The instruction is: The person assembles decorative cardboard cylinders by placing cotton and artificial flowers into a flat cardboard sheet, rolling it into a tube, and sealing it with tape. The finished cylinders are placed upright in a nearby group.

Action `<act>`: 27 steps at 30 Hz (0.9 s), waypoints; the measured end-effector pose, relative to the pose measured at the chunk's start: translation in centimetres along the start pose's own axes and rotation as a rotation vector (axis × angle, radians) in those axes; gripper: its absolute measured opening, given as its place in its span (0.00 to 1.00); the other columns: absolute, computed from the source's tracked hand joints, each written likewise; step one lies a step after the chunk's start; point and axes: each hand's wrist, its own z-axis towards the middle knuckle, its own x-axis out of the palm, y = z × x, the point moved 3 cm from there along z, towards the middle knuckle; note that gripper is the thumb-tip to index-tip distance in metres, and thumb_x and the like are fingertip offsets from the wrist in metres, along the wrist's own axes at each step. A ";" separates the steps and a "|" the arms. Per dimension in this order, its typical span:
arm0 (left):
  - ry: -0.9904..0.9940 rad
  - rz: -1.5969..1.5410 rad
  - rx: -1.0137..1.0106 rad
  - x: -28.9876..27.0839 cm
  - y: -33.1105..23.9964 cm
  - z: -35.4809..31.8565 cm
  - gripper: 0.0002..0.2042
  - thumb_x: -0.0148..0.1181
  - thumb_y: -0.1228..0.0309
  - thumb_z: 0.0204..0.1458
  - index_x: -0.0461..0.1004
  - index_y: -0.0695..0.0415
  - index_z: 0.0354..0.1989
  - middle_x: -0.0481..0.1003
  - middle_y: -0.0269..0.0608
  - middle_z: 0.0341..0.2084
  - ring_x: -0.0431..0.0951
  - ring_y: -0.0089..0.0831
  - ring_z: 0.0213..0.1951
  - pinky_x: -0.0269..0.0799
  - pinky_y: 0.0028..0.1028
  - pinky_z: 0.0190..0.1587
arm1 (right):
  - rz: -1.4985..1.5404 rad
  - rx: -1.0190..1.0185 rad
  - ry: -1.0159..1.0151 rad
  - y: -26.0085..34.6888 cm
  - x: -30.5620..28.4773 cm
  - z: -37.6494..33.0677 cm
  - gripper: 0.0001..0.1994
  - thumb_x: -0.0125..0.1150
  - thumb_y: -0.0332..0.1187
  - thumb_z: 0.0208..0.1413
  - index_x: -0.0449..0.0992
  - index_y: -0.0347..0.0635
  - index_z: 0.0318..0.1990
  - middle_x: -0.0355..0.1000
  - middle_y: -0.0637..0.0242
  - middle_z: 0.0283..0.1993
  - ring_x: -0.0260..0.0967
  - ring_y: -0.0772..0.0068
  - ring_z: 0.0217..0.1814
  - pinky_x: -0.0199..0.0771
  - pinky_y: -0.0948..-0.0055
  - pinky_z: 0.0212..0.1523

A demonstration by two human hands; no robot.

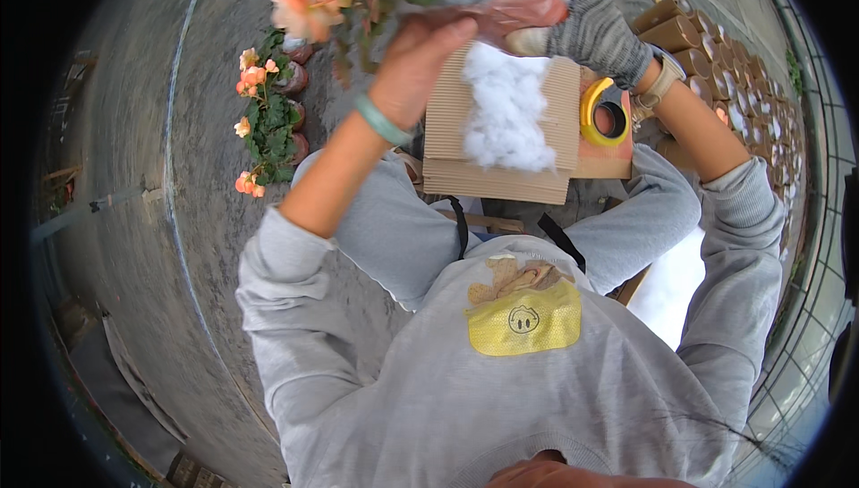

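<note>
1. Potted plant (pixel 514 9): up in both hands over the work spot, tipped sideways, blooms left, base right; probably keeps the foliage clear of the grip.
2. Right hand (pixel 598 30), gloved: wrapped around the pot base, likely carrying the load.
3. Left hand (pixel 420 63), bare: against the pot's near side, seemingly steadying it; fingers hidden, can't tell if closed.
4. Below: white fluff (pixel 508 117) on corrugated cardboard (pixel 446 135); yellow tape roll (pixel 588 119) right beside, presumably for easy reach.
5. Left: potted flower row (pixel 273 121). Right: stacked cardboard tubes (pixel 676 33).

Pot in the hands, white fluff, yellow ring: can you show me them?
Pot (pixel 522 10): head view, its reddish side.
White fluff (pixel 507 112): head view, its middle.
Yellow ring (pixel 587 116): head view, its left rim.
</note>
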 end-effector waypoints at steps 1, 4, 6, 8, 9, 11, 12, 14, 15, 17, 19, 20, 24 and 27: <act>-0.052 0.127 -0.036 2.3 2.0 -0.2 0.27 0.58 0.65 0.51 0.60 0.62 0.57 0.65 0.42 0.54 0.64 0.30 0.55 0.57 0.28 0.59 | -0.086 0.053 -0.071 -1.7 -0.9 -2.2 0.50 0.76 0.40 0.33 0.51 0.36 0.63 0.60 0.55 0.59 0.59 0.63 0.61 0.60 0.67 0.60; 0.268 0.576 -0.140 11.1 9.2 -4.9 0.37 0.56 0.61 0.51 0.45 0.63 0.65 0.49 0.51 0.64 0.50 0.42 0.65 0.43 0.34 0.65 | 0.135 0.272 -0.104 -7.2 -0.6 -9.7 0.48 0.76 0.40 0.32 0.53 0.38 0.62 0.62 0.56 0.58 0.60 0.60 0.60 0.64 0.65 0.57; 0.614 0.691 -0.025 15.6 13.0 -7.8 0.41 0.60 0.63 0.45 0.45 0.64 0.65 0.51 0.57 0.62 0.51 0.48 0.64 0.46 0.38 0.65 | 0.247 0.220 -0.098 -9.3 0.4 -13.4 0.46 0.76 0.38 0.33 0.54 0.38 0.62 0.61 0.57 0.58 0.59 0.61 0.60 0.61 0.65 0.59; 0.680 0.656 0.324 18.7 15.1 -8.4 0.45 0.65 0.68 0.38 0.44 0.63 0.65 0.49 0.56 0.63 0.51 0.48 0.64 0.47 0.40 0.64 | -0.070 0.473 0.019 -10.8 1.6 -16.9 0.47 0.75 0.37 0.31 0.55 0.39 0.61 0.59 0.53 0.58 0.56 0.56 0.62 0.56 0.63 0.61; 0.669 0.687 0.363 19.7 15.9 -8.3 0.47 0.66 0.70 0.36 0.43 0.64 0.65 0.47 0.56 0.64 0.51 0.48 0.64 0.46 0.41 0.65 | -0.225 0.585 0.109 -11.2 2.1 -18.2 0.47 0.75 0.37 0.29 0.56 0.39 0.61 0.59 0.51 0.58 0.54 0.53 0.63 0.53 0.62 0.62; 0.425 0.864 0.388 19.8 17.0 -5.6 0.47 0.65 0.71 0.36 0.41 0.65 0.65 0.44 0.57 0.64 0.47 0.50 0.65 0.43 0.43 0.65 | -0.411 0.681 0.232 -12.1 2.9 -19.6 0.46 0.73 0.37 0.30 0.56 0.39 0.61 0.59 0.51 0.58 0.54 0.53 0.62 0.54 0.62 0.61; 0.327 0.958 0.372 19.5 17.3 -4.1 0.47 0.63 0.73 0.35 0.40 0.67 0.64 0.44 0.59 0.64 0.45 0.53 0.65 0.41 0.43 0.66 | -0.513 0.626 0.240 -12.4 3.1 -19.8 0.45 0.73 0.37 0.31 0.56 0.39 0.61 0.59 0.51 0.58 0.55 0.53 0.62 0.55 0.62 0.61; 0.175 1.227 0.310 18.2 17.9 -0.9 0.46 0.60 0.76 0.32 0.41 0.69 0.63 0.43 0.64 0.63 0.43 0.57 0.65 0.39 0.44 0.66 | -0.717 0.493 0.216 -13.0 3.6 -20.5 0.44 0.71 0.37 0.32 0.56 0.39 0.61 0.59 0.51 0.58 0.56 0.53 0.62 0.56 0.63 0.60; 0.183 1.271 0.238 17.3 18.3 0.7 0.44 0.59 0.77 0.33 0.44 0.69 0.63 0.45 0.63 0.62 0.45 0.55 0.65 0.40 0.45 0.65 | -0.785 0.434 0.142 -13.3 3.8 -21.1 0.43 0.70 0.36 0.32 0.56 0.39 0.60 0.59 0.51 0.59 0.56 0.53 0.61 0.57 0.63 0.60; 0.324 1.577 0.364 16.2 18.6 2.6 0.36 0.58 0.74 0.38 0.52 0.69 0.59 0.51 0.57 0.61 0.51 0.52 0.63 0.45 0.44 0.64 | -0.741 0.367 -0.118 -13.7 4.3 -22.7 0.42 0.69 0.36 0.33 0.57 0.39 0.60 0.59 0.51 0.59 0.57 0.52 0.61 0.58 0.63 0.59; 0.359 1.563 0.280 14.6 18.7 3.6 0.37 0.63 0.69 0.38 0.55 0.59 0.60 0.57 0.54 0.58 0.54 0.52 0.61 0.49 0.43 0.63 | -0.452 0.416 -0.466 -13.3 5.2 -25.9 0.36 0.66 0.34 0.35 0.61 0.40 0.57 0.62 0.52 0.55 0.57 0.53 0.60 0.55 0.59 0.60; 0.339 1.582 0.344 14.2 18.4 3.8 0.37 0.65 0.67 0.37 0.56 0.55 0.60 0.58 0.54 0.56 0.55 0.51 0.60 0.50 0.43 0.62 | -0.359 0.601 -0.510 -13.5 6.4 -27.4 0.36 0.66 0.34 0.34 0.62 0.40 0.56 0.63 0.53 0.53 0.58 0.53 0.58 0.55 0.58 0.59; 0.408 1.573 0.259 13.1 17.8 3.9 0.39 0.69 0.62 0.33 0.60 0.41 0.59 0.62 0.52 0.52 0.59 0.51 0.55 0.55 0.43 0.58 | -0.317 1.060 -0.166 -12.8 11.6 -30.3 0.26 0.59 0.40 0.43 0.68 0.44 0.53 0.67 0.58 0.48 0.63 0.55 0.52 0.56 0.58 0.55; 0.396 1.566 0.290 13.2 17.4 4.1 0.39 0.70 0.61 0.33 0.61 0.42 0.59 0.63 0.52 0.51 0.61 0.51 0.52 0.58 0.44 0.55 | -0.489 1.048 -0.227 -12.0 11.9 -29.9 0.22 0.53 0.43 0.47 0.70 0.46 0.50 0.69 0.59 0.47 0.63 0.58 0.52 0.56 0.59 0.55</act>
